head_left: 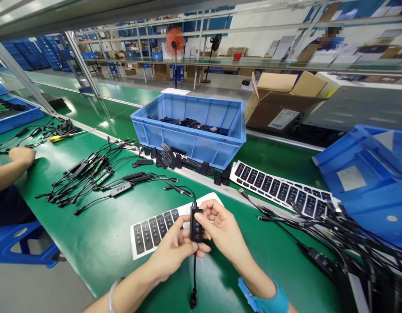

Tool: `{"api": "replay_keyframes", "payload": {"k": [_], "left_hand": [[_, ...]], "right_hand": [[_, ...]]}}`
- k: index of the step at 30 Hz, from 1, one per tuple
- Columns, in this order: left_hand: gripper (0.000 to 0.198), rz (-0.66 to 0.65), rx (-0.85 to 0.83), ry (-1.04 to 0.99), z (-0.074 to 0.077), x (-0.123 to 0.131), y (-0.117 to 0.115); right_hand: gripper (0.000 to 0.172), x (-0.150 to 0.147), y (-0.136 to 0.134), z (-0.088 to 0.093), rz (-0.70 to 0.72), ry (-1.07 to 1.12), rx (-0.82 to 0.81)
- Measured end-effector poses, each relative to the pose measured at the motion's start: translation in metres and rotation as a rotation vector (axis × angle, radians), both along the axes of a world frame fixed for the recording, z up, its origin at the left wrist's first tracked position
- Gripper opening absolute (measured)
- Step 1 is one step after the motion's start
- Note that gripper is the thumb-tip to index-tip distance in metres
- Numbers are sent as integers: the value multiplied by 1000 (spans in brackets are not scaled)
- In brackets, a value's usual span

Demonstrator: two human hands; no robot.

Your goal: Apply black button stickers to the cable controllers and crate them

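A small black in-line cable controller (196, 225) with a button label on its face is held upright between both hands. My left hand (175, 243) grips its lower left side, fingers behind it. My right hand (219, 224) has its thumb on the upper face and fingers curled at the right edge. From the top runs a cable toward the back; another hangs below to a black plug (193, 299). Under the hands lies a white sheet of black button labels (148, 234), partly hidden by my left hand.
A blue bin (188, 143) of black parts stands behind, with loose black casings (168, 157) before it. Cabled circuit boards (90, 174) lie left, near a co-worker's hand (22, 157). More label sheets (279, 187), piled cabled controllers (321, 261) and a blue crate (367, 174) occupy the right.
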State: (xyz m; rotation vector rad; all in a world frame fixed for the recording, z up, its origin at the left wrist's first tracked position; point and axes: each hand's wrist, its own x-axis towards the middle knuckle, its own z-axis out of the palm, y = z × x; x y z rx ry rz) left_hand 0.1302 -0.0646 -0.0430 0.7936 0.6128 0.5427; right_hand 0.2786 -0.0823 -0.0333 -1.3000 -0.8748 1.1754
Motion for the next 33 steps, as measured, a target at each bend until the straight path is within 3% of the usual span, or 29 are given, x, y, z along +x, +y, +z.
{"api": "replay_keyframes", "payload": {"k": [33], "left_hand": [[59, 9, 49, 44, -1, 0, 0]], "right_hand": [[26, -1, -1, -11, -30, -148, 3]]}}
